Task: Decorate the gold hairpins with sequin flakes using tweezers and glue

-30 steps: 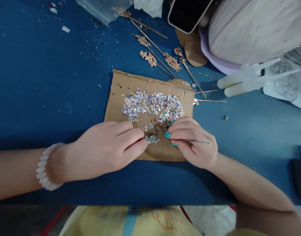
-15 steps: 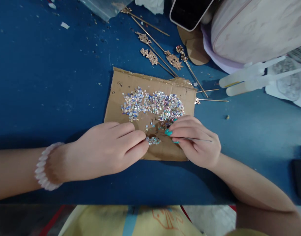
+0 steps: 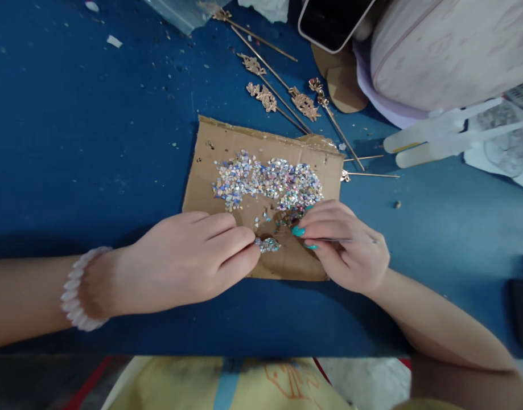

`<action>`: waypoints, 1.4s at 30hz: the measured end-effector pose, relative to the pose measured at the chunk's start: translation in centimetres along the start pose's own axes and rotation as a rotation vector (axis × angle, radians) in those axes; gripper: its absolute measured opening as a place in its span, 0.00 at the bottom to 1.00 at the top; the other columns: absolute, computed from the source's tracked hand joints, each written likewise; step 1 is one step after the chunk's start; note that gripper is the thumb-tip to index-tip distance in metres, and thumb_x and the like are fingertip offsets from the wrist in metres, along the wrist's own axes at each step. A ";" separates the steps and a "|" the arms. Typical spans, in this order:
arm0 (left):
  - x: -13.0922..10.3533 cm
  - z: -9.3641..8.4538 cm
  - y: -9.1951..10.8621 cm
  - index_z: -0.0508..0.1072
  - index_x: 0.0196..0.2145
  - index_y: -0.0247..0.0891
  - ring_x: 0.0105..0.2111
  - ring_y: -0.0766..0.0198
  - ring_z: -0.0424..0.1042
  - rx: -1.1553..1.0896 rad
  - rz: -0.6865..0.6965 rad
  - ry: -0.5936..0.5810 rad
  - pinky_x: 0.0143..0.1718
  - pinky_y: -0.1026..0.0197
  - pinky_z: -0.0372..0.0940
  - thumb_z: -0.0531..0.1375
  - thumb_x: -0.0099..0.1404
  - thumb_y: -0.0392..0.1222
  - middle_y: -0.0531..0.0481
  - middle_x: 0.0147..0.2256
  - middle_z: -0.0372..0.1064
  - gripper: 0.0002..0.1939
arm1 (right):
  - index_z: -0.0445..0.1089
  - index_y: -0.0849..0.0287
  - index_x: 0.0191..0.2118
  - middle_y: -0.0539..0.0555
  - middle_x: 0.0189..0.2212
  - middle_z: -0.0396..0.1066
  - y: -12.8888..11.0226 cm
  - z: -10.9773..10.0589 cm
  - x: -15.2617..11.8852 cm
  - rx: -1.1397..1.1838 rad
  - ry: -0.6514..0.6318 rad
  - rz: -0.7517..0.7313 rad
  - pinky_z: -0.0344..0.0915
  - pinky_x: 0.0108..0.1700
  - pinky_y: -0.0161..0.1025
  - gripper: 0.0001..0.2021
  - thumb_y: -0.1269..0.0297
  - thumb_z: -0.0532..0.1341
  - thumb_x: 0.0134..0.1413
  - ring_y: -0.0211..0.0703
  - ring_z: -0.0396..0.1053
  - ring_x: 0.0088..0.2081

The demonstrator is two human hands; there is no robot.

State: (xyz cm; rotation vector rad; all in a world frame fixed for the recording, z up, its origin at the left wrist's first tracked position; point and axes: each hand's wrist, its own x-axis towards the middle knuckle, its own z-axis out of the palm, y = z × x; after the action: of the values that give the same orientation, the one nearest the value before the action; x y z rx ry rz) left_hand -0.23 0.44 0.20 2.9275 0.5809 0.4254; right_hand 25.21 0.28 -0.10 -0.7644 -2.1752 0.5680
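Note:
My left hand [image 3: 193,259] is closed, its thumb and fingertips pinching a small ornament [image 3: 268,245] covered in glittering stones; the part inside the fingers is hidden. In my right hand [image 3: 350,247], with turquoise nails, a thin pair of metal tweezers [image 3: 336,240] lies between thumb and fingers. Its tips point left, close to the ornament and a dark patch with loose stones; whether they grip anything is too small to tell. Both hands are over a piece of cardboard [image 3: 201,171], where many tiny coloured rhinestones [image 3: 270,179] are spread.
Several gold-coloured hairpins [image 3: 304,104] lie behind the cardboard on the blue table [image 3: 94,142]. A phone [image 3: 333,23], a pale rounded bag [image 3: 440,51] and white plastic droppers [image 3: 432,145] occupy the back right. A clear plastic bag [image 3: 182,14] lies at the back.
My right hand and the tweezers have shifted slightly right, and the tweezers lie at a slightly different angle. My left hand keeps its pinch on the ornament. The whole view has shifted slightly.

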 end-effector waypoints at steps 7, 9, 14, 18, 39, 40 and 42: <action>0.0 -0.2 0.1 0.71 0.39 0.35 0.30 0.60 0.67 0.012 0.005 -0.003 0.25 0.58 0.57 0.46 0.70 0.30 0.48 0.35 0.71 0.14 | 0.71 0.64 0.37 0.58 0.32 0.74 0.0 0.0 0.0 0.052 0.003 -0.011 0.72 0.38 0.46 0.05 0.77 0.62 0.54 0.43 0.72 0.36; 0.1 -0.2 0.1 0.71 0.38 0.35 0.30 0.60 0.67 0.013 0.002 -0.002 0.25 0.58 0.57 0.46 0.70 0.30 0.48 0.35 0.71 0.14 | 0.71 0.66 0.36 0.59 0.32 0.74 0.0 0.0 -0.1 0.062 -0.003 -0.012 0.71 0.39 0.46 0.04 0.78 0.62 0.53 0.44 0.72 0.36; 0.1 -0.1 0.1 0.71 0.38 0.35 0.30 0.60 0.67 0.016 0.002 0.014 0.25 0.58 0.57 0.46 0.70 0.31 0.48 0.35 0.71 0.14 | 0.70 0.67 0.36 0.60 0.32 0.74 0.0 -0.1 -0.1 0.062 -0.012 -0.019 0.71 0.39 0.46 0.06 0.80 0.62 0.52 0.44 0.71 0.36; 0.1 -0.1 0.1 0.71 0.38 0.35 0.30 0.60 0.66 0.014 0.000 0.009 0.26 0.58 0.57 0.47 0.70 0.31 0.48 0.34 0.71 0.14 | 0.70 0.66 0.36 0.59 0.32 0.74 0.0 -0.2 0.0 0.064 -0.020 -0.018 0.71 0.39 0.46 0.07 0.81 0.62 0.51 0.43 0.71 0.36; 0.2 0.0 0.0 0.71 0.38 0.35 0.30 0.60 0.66 0.026 0.009 0.020 0.26 0.59 0.57 0.46 0.70 0.30 0.48 0.34 0.71 0.14 | 0.70 0.66 0.35 0.60 0.31 0.74 -0.3 0.0 0.3 0.070 -0.026 -0.018 0.71 0.38 0.46 0.04 0.79 0.61 0.54 0.43 0.71 0.35; 0.2 0.0 0.0 0.71 0.38 0.35 0.30 0.60 0.66 0.028 0.010 0.023 0.26 0.59 0.57 0.46 0.70 0.30 0.48 0.34 0.71 0.15 | 0.70 0.67 0.35 0.60 0.31 0.74 -0.2 0.0 0.3 0.072 -0.025 -0.019 0.71 0.38 0.46 0.05 0.79 0.61 0.53 0.43 0.71 0.35; 0.2 0.0 0.0 0.71 0.39 0.34 0.30 0.61 0.66 0.029 0.008 0.027 0.27 0.59 0.57 0.46 0.70 0.30 0.48 0.34 0.71 0.15 | 0.70 0.67 0.35 0.60 0.31 0.74 -0.2 0.0 0.3 0.074 -0.021 -0.019 0.71 0.38 0.46 0.05 0.80 0.61 0.53 0.43 0.71 0.35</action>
State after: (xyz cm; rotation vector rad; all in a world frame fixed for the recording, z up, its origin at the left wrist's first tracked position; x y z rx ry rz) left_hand -0.07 0.48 0.24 2.9567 0.5841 0.4620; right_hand 25.02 0.30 0.19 -0.7009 -2.1655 0.6457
